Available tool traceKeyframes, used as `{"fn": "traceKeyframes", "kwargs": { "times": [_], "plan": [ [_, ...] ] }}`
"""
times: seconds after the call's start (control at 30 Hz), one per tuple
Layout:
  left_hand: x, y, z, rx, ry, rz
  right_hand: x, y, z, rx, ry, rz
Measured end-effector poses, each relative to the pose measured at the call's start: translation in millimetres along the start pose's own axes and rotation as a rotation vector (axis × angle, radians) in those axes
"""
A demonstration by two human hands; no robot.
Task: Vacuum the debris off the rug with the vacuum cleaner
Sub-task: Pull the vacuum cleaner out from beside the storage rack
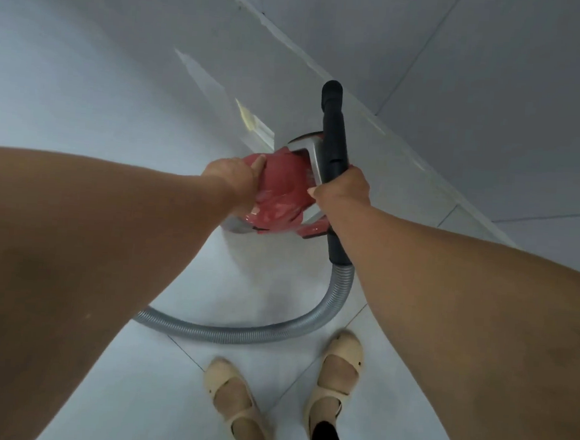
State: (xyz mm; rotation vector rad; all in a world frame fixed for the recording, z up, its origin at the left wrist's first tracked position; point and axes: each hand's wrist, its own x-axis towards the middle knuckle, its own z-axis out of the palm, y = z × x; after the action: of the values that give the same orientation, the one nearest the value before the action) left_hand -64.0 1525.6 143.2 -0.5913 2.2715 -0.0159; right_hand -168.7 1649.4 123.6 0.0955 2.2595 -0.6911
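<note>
Head view: the red plastic canister vacuum cleaner (pixel 283 198) sits on the pale tiled floor (pixel 175 366) beside the wall. No rug is in sight. The right hand (pixel 344 187) has its fingers wrapped round the black rigid wand (pixel 332 133). The left hand (pixel 231 174) rests on the red shell with the thumb flat; its fingers are hidden, so their state cannot be told. Judgement: carry the cleaner by the grey handle (pixel 308 154) and keep the grey ribbed hose (pixel 256 336) clear of the feet.

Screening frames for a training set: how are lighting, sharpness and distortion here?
Head view: soft, even, bluish light, faint shadows; wide-angle stretch swells both forearms at the edges; slightly soft throughout; small glare patches on the red vacuum cleaner between left hand and right hand.
</note>
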Motion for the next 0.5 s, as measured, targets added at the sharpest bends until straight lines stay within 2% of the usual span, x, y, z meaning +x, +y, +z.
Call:
{"fn": "traceKeyframes", "kwargs": {
  "times": [0.3, 0.5],
  "plan": [
    [-49, 19, 59, -0.297, -0.040, -0.157, -23, 9, 12, -0.286, -0.026, -0.209],
    [-60, 15, 77, -0.459, -0.048, -0.217, -38, 19, 18, -0.358, -0.024, -0.307]
  ]
}}
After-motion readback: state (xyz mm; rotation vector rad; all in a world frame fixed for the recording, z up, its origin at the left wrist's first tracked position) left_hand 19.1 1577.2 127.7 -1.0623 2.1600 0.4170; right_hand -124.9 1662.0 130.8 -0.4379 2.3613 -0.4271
